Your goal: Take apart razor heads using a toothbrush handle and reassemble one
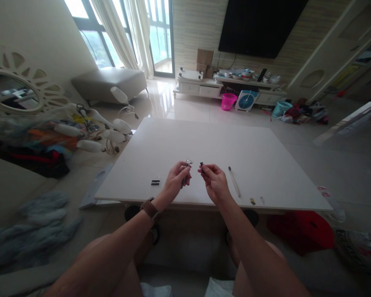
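Observation:
Above the near part of the white table [210,140], my left hand [177,178], with a brown watch strap at its wrist, is closed on a small silver metal piece [189,162]. A dark part shows below it between the fingers; its kind is unclear. My right hand [215,181] pinches a small black piece [201,166], too small to name. The two held things are close together but apart. Left of my hands lie two short black strips [155,182]. A slim pale pen-like stick [234,182] with a dark tip lies to the right.
Near the front right edge lie a small gold-and-black piece [252,201] and a small clear piece [262,200]. A lamp with several white shades [114,136] stands by the table's left edge. A red object [301,232] sits on the floor at the right.

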### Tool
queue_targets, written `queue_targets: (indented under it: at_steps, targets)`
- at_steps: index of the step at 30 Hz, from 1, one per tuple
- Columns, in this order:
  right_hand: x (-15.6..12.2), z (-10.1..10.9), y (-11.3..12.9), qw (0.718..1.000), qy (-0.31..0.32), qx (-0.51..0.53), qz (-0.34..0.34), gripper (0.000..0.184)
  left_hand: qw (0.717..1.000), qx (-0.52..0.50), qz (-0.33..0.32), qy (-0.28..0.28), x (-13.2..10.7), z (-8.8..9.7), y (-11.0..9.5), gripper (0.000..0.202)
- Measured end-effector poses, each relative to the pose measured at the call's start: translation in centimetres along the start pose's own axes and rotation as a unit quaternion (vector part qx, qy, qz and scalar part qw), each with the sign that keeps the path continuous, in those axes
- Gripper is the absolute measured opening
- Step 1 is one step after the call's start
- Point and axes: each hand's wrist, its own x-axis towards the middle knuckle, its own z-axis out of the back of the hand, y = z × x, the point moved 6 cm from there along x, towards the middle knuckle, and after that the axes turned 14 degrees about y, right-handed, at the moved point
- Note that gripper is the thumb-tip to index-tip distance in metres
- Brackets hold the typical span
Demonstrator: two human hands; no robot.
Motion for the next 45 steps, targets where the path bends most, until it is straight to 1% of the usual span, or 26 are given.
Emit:
queue_targets:
  at_steps: [3, 7, 10, 15, 24, 27, 31, 37, 45]
  targets:
    - [0.1, -0.1, 0.2, 1.0, 0.002, 0.007, 0.008, 0.025, 0.999, 0.031, -0.002, 0.007, -0.1, -0.2, -0.5, 0.028]
    - [-0.1, -0.2, 0.5, 1.0, 0.0, 0.007, 0.012, 0.026, 0.998, 0.063, -0.007, 0.017, -0.3, -0.5, -0.9, 0.033]
    - [-0.3, -0.4, 1.0, 1.0, -0.005, -0.007, 0.029, 0.026, 0.996, 0.088, -0.011, 0.029, -0.6, -0.9, -1.1, 0.035]
    - [-0.7, -0.7, 1.8, 0.997, 0.001, -0.043, 0.058, 0.024, 0.994, 0.09, -0.003, 0.054, -1.0, -1.6, -1.2, 0.036]
    - [-0.9, -0.7, 1.3, 0.999, 0.005, -0.035, 0.029, 0.021, 0.995, 0.07, 0.012, 0.071, -1.2, -2.0, -1.1, 0.034]
    - [-1.0, -0.8, 1.1, 1.0, 0.011, -0.027, 0.009, 0.02, 0.995, 0.075, 0.008, 0.07, -1.2, -2.1, -1.2, 0.033]
    - [-1.0, -1.1, 1.1, 0.999, 0.026, -0.022, -0.012, 0.018, 0.993, 0.093, 0.002, 0.068, -1.2, -2.0, -1.3, 0.038]
    - [-1.2, -1.4, 1.2, 0.998, 0.049, -0.037, -0.019, 0.016, 0.992, 0.112, 0.0, 0.063, -1.2, -1.8, -1.3, 0.039]
    - [-1.3, -1.5, 1.4, 0.997, 0.062, -0.049, -0.024, 0.015, 0.991, 0.123, -0.001, 0.061, -1.2, -1.7, -1.4, 0.039]
